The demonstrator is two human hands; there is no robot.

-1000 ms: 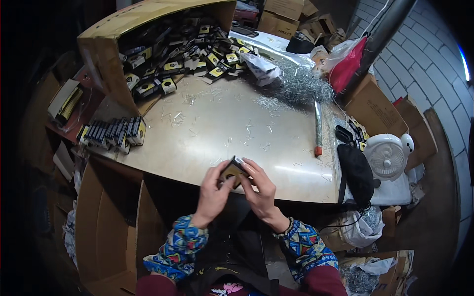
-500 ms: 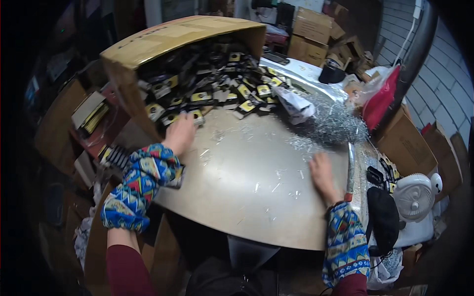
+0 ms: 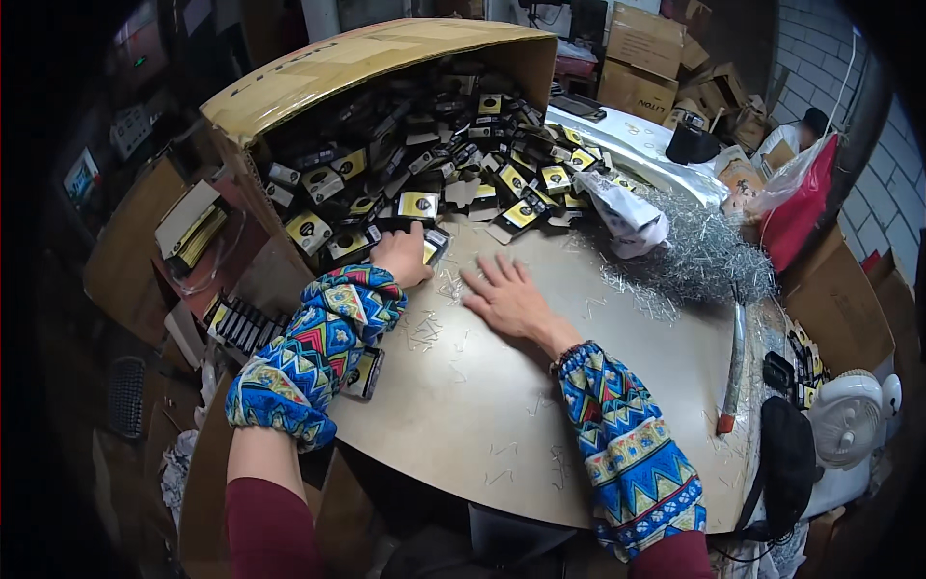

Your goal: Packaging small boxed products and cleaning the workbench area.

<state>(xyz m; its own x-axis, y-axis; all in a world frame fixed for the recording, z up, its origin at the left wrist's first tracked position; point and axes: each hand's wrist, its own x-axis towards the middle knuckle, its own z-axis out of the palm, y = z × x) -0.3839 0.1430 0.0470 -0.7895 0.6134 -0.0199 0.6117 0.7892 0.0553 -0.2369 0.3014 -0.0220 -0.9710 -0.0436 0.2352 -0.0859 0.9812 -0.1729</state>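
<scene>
The left hand (image 3: 400, 257) is left of centre in the frame, at the near edge of a pile (image 3: 453, 159) of small black, yellow and white boxes. Its index finger points up the frame and its thumb lies lower right, next to a small box (image 3: 437, 245); whether the fingers pinch this box or only touch it, I cannot tell. The right hand (image 3: 511, 301) is near the centre of the frame, palm down on the table (image 3: 453, 425), fingers spread and holding nothing. Thin metal pins (image 3: 422, 331) lie scattered between and below the hands.

The pile spills from a carton (image 3: 376, 60) lying on its side across the upper left. Another box (image 3: 364, 375) lies below the left hand, partly covered by the patterned left sleeve (image 3: 309, 352). Farther left, a row of boxes (image 3: 246, 326) stands beside the same sleeve.

Right of the pile, a white wrapper (image 3: 627, 217) rests against a silvery heap of pins (image 3: 709, 241). A red bag (image 3: 801, 212) is at the upper right. Below it, a red-tipped rod (image 3: 737, 362) lies on the table, and a black pouch (image 3: 783, 458) and a white fan (image 3: 847, 415) occupy the lower right.
</scene>
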